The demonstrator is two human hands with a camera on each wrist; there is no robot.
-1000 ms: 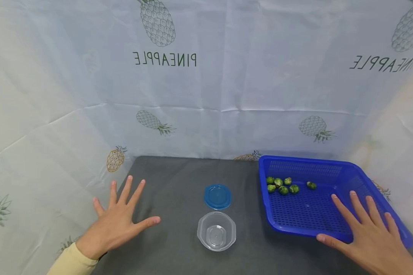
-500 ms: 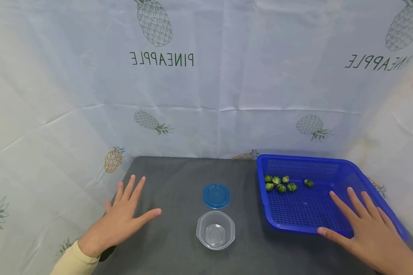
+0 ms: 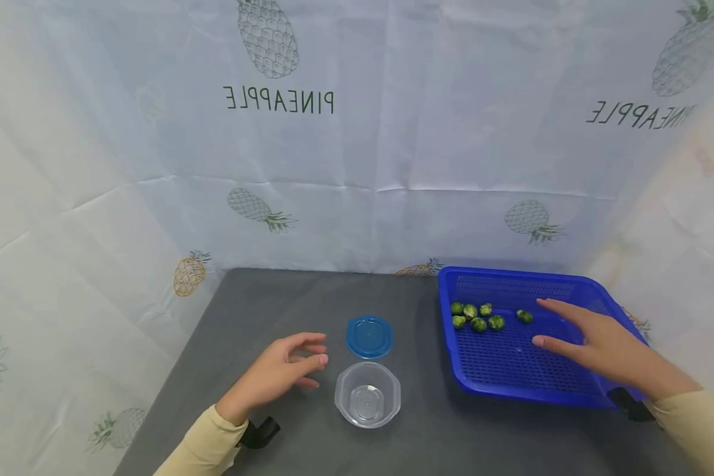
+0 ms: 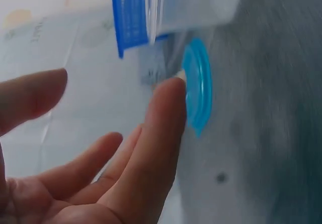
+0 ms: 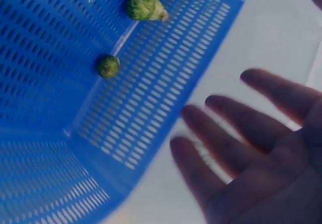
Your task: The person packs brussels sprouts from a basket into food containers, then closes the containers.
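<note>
A person's left hand [image 3: 276, 377] is just left of a clear bowl [image 3: 367, 396]. Its grip is fairly wide, with a gap between the thumb and the softly bent fingers. The bowl sits upright on a gray table [image 3: 297, 301], with its open top facing up. A round blue lid [image 3: 369, 337] lies flat on the table, just past the far side of the bowl.

The right hand [image 3: 607, 347] is over the right part of a big blue basket [image 3: 506, 393]. Its grip is wide too, with the thumb well away from the fingers. The basket has lots of little holes (like a net) and stands on the right of the table.

Seven green sprouts [image 3: 478, 324] are in it. Six sit in a bunch at the left side, and one sits a bit to the right, nearer the right hand's fingertips.

Both arms have pale yellow sleeves [image 3: 205, 439], with a black thing [image 3: 260, 433] by each wrist. A white cloth [image 3: 357, 145] hangs behind the table, with pineapple pictures and the word PINEAPPLE printed backward.
</note>
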